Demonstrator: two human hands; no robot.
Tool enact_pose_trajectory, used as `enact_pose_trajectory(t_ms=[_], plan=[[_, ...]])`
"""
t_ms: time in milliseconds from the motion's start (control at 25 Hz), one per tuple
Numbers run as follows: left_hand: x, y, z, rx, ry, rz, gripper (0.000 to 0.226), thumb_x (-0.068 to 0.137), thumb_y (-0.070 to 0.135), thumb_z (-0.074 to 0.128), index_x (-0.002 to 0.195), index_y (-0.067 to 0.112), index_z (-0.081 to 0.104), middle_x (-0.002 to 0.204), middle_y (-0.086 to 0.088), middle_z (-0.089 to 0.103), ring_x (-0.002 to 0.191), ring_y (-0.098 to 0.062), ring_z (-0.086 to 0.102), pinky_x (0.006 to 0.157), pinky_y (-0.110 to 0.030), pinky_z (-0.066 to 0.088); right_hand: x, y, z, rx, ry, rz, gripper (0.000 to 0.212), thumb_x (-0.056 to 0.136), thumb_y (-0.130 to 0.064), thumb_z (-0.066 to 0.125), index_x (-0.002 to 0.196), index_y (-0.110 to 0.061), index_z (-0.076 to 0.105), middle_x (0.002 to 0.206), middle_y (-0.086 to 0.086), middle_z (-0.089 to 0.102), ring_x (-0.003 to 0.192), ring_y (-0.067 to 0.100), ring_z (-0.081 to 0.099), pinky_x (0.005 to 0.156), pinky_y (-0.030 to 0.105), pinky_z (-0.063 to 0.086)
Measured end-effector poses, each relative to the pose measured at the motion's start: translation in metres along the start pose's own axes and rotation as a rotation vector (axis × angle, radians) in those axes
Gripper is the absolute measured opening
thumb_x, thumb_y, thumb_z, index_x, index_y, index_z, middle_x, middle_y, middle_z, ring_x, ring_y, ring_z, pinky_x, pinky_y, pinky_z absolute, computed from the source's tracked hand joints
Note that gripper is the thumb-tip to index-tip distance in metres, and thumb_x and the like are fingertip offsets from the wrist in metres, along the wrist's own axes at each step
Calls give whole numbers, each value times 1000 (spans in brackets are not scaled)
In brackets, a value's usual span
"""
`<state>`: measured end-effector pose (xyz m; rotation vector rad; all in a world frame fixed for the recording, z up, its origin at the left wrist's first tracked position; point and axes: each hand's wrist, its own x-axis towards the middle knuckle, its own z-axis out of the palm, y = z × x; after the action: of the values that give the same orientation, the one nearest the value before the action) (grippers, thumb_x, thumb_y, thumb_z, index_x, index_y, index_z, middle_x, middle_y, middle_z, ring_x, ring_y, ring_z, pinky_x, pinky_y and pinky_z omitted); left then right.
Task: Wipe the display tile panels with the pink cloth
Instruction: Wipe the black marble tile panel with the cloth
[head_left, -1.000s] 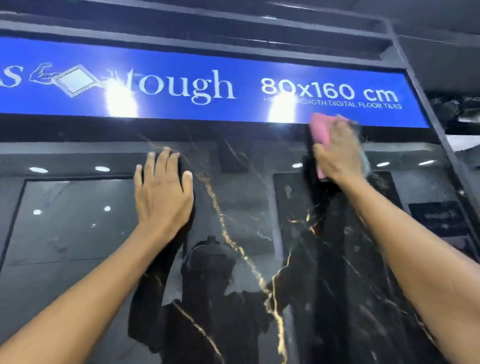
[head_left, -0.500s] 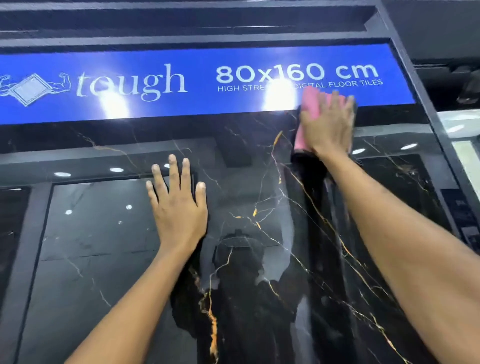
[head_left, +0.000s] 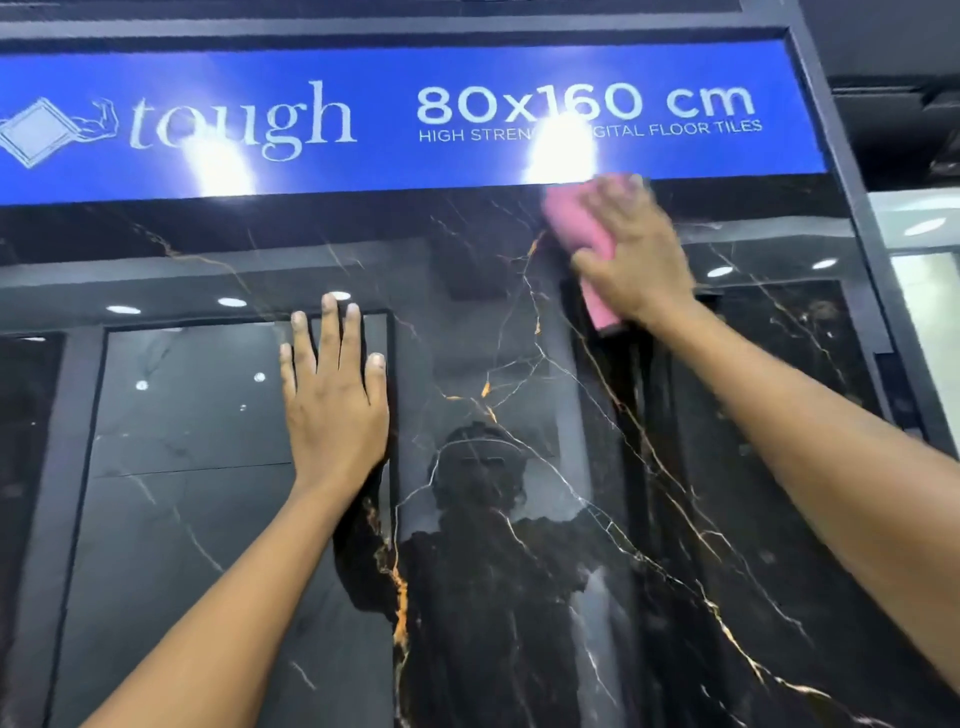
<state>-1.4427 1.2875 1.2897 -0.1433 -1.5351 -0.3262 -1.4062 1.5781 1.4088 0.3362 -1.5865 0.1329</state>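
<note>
Near the tile panel's (head_left: 519, 519) top edge, the right hand (head_left: 631, 254) presses the pink cloth (head_left: 574, 221) mid-wipe, the left hand (head_left: 335, 400) braces flat and empty, and downward strokes likely follow.

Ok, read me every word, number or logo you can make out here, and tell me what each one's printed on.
"tough": blue sign above the black tile panel, left part.
"80x160 cm": same sign, right part.
"HIGH STREN… …GITAL FLOOR TILES": small line beneath, its middle washed out by light glare.
Logo of a tile with flexing arms: sign's far left, cut off by the frame.
Nothing readable on the pink cloth.
</note>
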Motion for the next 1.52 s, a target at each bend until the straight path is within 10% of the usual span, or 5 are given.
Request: enact_pose_trajectory(t_ms=[320, 560, 880, 1120, 1520], plan=[[-40, -7, -2, -4, -30, 30, 57, 102, 32, 22, 156, 14, 22, 164, -2, 13, 151, -27, 8, 121, -42, 6, -146, -83, 40, -17, -171, -838, 69, 72, -36, 47, 136, -11, 56, 147, 14, 45, 140, 39, 32, 115, 46, 23], [-103, -8, -10, -9, -89, 5, 57, 102, 32, 21, 156, 15, 18, 164, 1, 9, 152, -22, 3, 122, -35, -1, -46, -37, 16, 21, 59, 55, 73, 74, -38, 42, 143, -15, 47, 153, 10, 36, 145, 38, 21, 113, 50, 26], [-160, -7, -16, 16, -121, -6, 54, 103, 27, 26, 154, 11, 27, 163, -4, 16, 150, -28, 12, 121, -39, 5, -269, -77, 24, -76, -315, -1005, 79, 67, -37, 63, 141, -17, 43, 151, 9, 38, 143, 36, 25, 117, 47, 20], [-185, -6, -18, -18, -169, -55, 53, 104, 28, 25, 156, 15, 19, 164, -3, 12, 151, -27, 6, 122, -37, 0, -178, -38, 19, 0, 79, -112, 71, 69, -25, 58, 139, -13, 49, 148, 15, 42, 139, 45, 32, 108, 47, 31], [-269, -11, -26, -16, -201, -20, 55, 102, 25, 29, 153, 10, 18, 161, -3, 14, 151, -25, 2, 121, -38, 2, -294, -82, 28, 53, -183, -623, 67, 71, -22, 60, 137, -17, 49, 144, 11, 48, 139, 37, 34, 110, 46, 32]])
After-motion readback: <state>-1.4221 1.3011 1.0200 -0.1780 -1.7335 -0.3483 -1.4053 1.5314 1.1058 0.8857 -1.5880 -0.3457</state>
